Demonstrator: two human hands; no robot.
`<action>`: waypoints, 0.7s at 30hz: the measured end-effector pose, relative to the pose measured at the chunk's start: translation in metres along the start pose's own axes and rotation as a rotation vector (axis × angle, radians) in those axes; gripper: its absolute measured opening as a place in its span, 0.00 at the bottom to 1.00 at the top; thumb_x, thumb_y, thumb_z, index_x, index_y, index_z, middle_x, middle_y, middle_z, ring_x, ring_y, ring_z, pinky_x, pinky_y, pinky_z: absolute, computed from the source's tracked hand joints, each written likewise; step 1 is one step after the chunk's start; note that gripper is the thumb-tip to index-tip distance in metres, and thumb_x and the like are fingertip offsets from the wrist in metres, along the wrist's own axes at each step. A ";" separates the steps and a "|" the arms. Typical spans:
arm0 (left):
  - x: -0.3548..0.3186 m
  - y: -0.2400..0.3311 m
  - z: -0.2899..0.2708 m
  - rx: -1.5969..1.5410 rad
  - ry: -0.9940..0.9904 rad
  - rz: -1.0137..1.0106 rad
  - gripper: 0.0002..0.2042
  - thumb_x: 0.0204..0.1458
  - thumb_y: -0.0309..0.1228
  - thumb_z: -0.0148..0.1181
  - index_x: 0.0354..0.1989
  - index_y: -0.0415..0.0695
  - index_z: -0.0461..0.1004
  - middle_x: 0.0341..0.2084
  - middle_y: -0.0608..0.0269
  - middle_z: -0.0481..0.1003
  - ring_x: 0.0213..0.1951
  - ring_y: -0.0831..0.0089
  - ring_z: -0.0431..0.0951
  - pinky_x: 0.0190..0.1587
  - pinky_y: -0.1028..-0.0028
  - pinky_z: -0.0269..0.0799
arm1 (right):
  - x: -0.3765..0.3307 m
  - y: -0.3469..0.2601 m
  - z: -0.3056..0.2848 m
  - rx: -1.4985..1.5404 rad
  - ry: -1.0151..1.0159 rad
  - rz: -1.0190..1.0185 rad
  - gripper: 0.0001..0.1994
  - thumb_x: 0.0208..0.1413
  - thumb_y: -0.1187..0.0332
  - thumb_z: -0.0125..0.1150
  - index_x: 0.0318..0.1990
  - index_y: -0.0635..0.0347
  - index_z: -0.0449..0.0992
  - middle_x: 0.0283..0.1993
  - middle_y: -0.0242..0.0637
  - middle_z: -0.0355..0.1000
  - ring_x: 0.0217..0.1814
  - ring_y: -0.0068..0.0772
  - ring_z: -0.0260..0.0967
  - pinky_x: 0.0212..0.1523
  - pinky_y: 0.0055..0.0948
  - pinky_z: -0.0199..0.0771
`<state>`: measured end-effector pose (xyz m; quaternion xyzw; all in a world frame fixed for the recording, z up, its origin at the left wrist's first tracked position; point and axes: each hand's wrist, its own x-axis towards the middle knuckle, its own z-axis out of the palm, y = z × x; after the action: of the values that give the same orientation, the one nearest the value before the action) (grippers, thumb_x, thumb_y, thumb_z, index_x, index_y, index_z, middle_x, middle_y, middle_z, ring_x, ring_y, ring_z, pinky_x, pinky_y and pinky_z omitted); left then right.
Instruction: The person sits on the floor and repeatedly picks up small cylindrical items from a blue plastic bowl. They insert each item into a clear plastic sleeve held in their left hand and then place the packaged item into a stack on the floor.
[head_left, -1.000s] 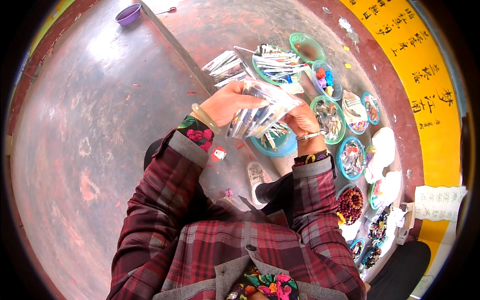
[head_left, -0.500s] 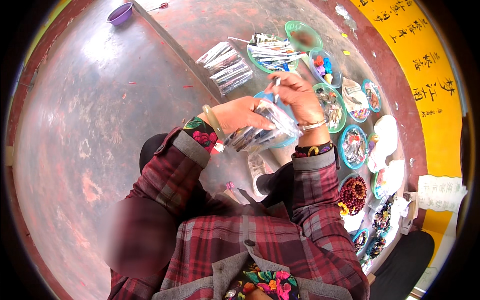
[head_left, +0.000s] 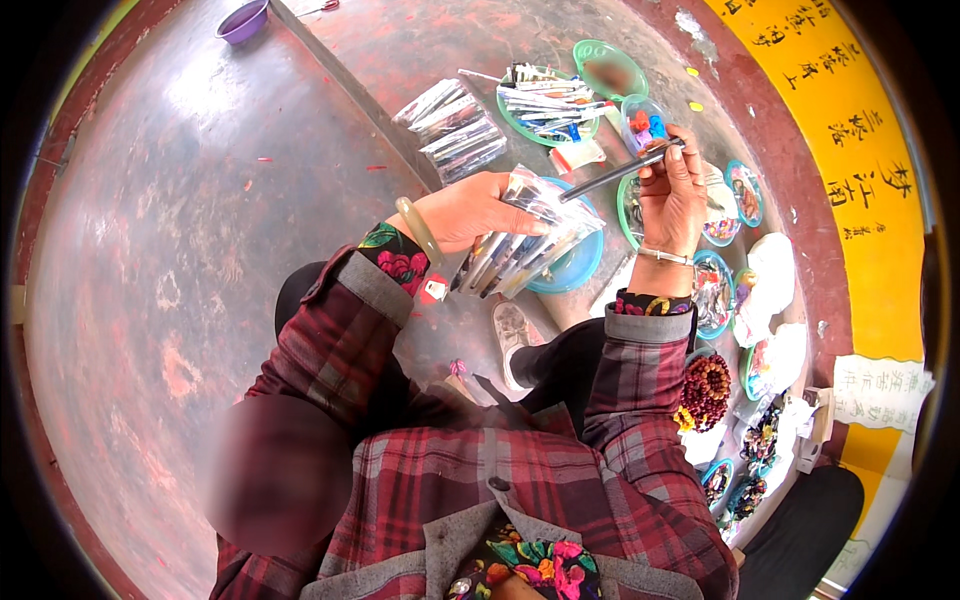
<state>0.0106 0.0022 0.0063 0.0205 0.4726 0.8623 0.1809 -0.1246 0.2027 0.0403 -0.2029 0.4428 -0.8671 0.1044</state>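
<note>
My left hand [head_left: 468, 212] is closed around a clear plastic bag of pens [head_left: 515, 252], thumb on top and fingers beneath. Several slim pens lie side by side inside, tilted. To the right, my right hand [head_left: 674, 208] pinches one end of a dark pen [head_left: 622, 173] between thumb and fingers. The pen slants down to the left, and its lower end meets the upper right edge of the bag; I cannot tell whether it reaches inside. A blue basin [head_left: 583, 263] sits below the bag, partly hidden by it.
Stacked bags of pens [head_left: 455, 130] lie on the floor beyond my left hand. Next to them stands a green basket [head_left: 510, 125] heaped with pens. A white-and-red packet [head_left: 577, 155] is nearby. Baskets of trinkets and beads [head_left: 705, 390] line the right. A purple basin [head_left: 242, 24] is far left.
My right hand has moved right, away from the bag, and the dark pen now shows at length between them. The bag has tilted more upright. The white-and-red packet has come into view.
</note>
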 end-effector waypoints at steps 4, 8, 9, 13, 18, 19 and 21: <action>0.002 -0.003 -0.003 -0.026 0.004 -0.015 0.18 0.51 0.19 0.55 0.52 0.36 0.65 0.42 0.60 0.73 0.43 0.76 0.74 0.48 0.76 0.69 | -0.002 0.005 0.007 -0.013 -0.037 0.056 0.11 0.54 0.73 0.56 0.45 0.64 0.72 0.35 0.36 0.73 0.34 0.25 0.72 0.30 0.19 0.74; 0.000 -0.001 -0.001 0.001 -0.026 -0.001 0.19 0.52 0.21 0.54 0.53 0.37 0.64 0.42 0.62 0.73 0.43 0.77 0.73 0.47 0.76 0.69 | -0.004 0.010 0.012 -0.035 -0.003 0.077 0.12 0.54 0.73 0.56 0.46 0.64 0.72 0.35 0.35 0.73 0.30 0.25 0.71 0.31 0.19 0.74; 0.000 -0.001 -0.001 0.014 -0.032 0.007 0.19 0.52 0.22 0.54 0.53 0.36 0.64 0.42 0.62 0.73 0.43 0.78 0.73 0.47 0.76 0.69 | -0.004 0.010 0.012 -0.039 0.002 0.075 0.12 0.54 0.73 0.56 0.46 0.64 0.71 0.35 0.35 0.73 0.30 0.25 0.71 0.31 0.19 0.74; 0.002 -0.004 -0.003 0.000 -0.042 0.006 0.18 0.54 0.25 0.54 0.54 0.36 0.63 0.42 0.63 0.72 0.42 0.79 0.72 0.46 0.77 0.69 | -0.005 0.013 0.012 -0.058 -0.065 0.113 0.12 0.55 0.73 0.55 0.47 0.63 0.71 0.35 0.36 0.73 0.31 0.27 0.73 0.32 0.19 0.75; 0.000 -0.002 0.000 0.029 -0.053 0.009 0.17 0.55 0.27 0.53 0.53 0.37 0.64 0.42 0.64 0.72 0.41 0.80 0.72 0.46 0.78 0.69 | -0.008 0.018 0.018 -0.059 -0.149 0.152 0.10 0.54 0.76 0.55 0.44 0.63 0.71 0.34 0.36 0.74 0.34 0.30 0.74 0.30 0.20 0.76; 0.000 -0.002 0.000 0.032 -0.056 0.005 0.17 0.55 0.28 0.53 0.53 0.37 0.64 0.41 0.64 0.72 0.41 0.80 0.72 0.45 0.78 0.69 | -0.008 0.020 0.019 -0.064 -0.162 0.145 0.10 0.53 0.76 0.56 0.44 0.64 0.71 0.33 0.36 0.74 0.34 0.30 0.74 0.30 0.20 0.76; 0.000 -0.002 -0.001 0.083 -0.049 0.019 0.17 0.55 0.28 0.52 0.52 0.37 0.64 0.41 0.64 0.72 0.40 0.81 0.72 0.45 0.78 0.69 | -0.010 0.022 0.021 -0.084 -0.146 0.168 0.10 0.52 0.77 0.57 0.43 0.64 0.71 0.33 0.35 0.73 0.34 0.30 0.74 0.30 0.20 0.76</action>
<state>0.0109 0.0027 0.0043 0.0536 0.5033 0.8427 0.1834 -0.1062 0.1777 0.0307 -0.2322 0.4854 -0.8188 0.2000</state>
